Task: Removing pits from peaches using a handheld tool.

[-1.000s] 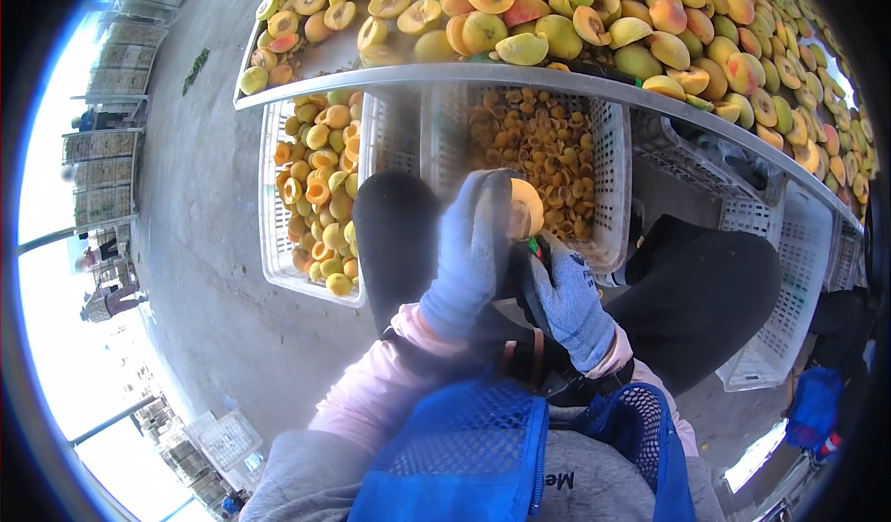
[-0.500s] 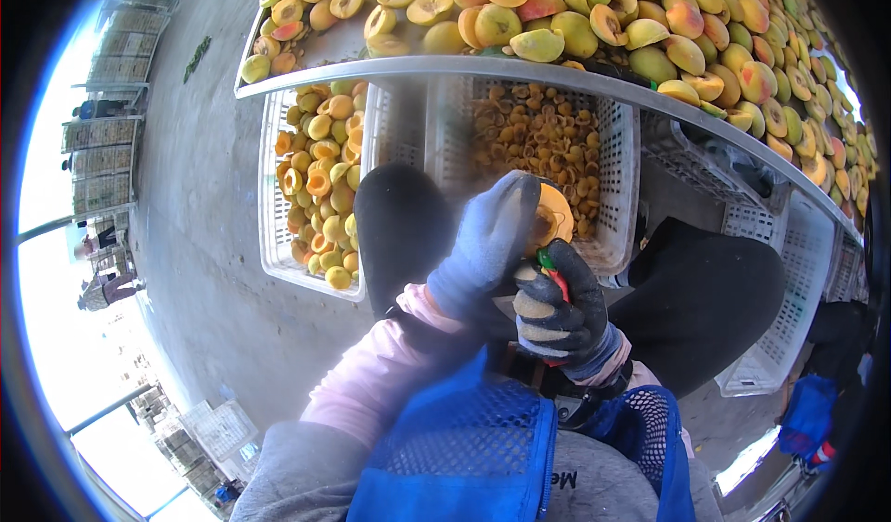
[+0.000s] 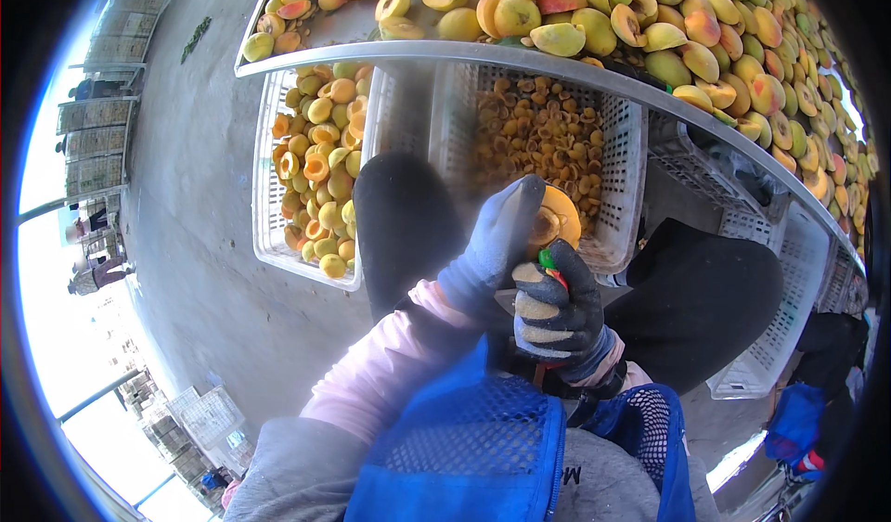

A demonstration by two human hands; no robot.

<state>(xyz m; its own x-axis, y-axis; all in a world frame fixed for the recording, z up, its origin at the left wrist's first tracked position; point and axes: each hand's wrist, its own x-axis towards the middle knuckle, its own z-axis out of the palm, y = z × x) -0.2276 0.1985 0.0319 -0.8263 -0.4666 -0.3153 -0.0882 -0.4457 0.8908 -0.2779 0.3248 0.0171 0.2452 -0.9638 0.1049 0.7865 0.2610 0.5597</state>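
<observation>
Below the desk's near edge (image 3: 445, 51), my left hand (image 3: 497, 230) grasps a fruit half (image 3: 567, 212), seemingly steadying it beside the green-and-red tool (image 3: 547, 259) my right hand (image 3: 561, 310) clenches.

Stacked crates (image 3: 96, 143) beside grey floor (image 3: 200, 179)

The left forearm (image 3: 376, 364) slants up and rightward to the left hand (image 3: 497, 230); just below it, the right hand (image 3: 566, 310) curls its fingers (image 3: 540, 310) inward.
</observation>
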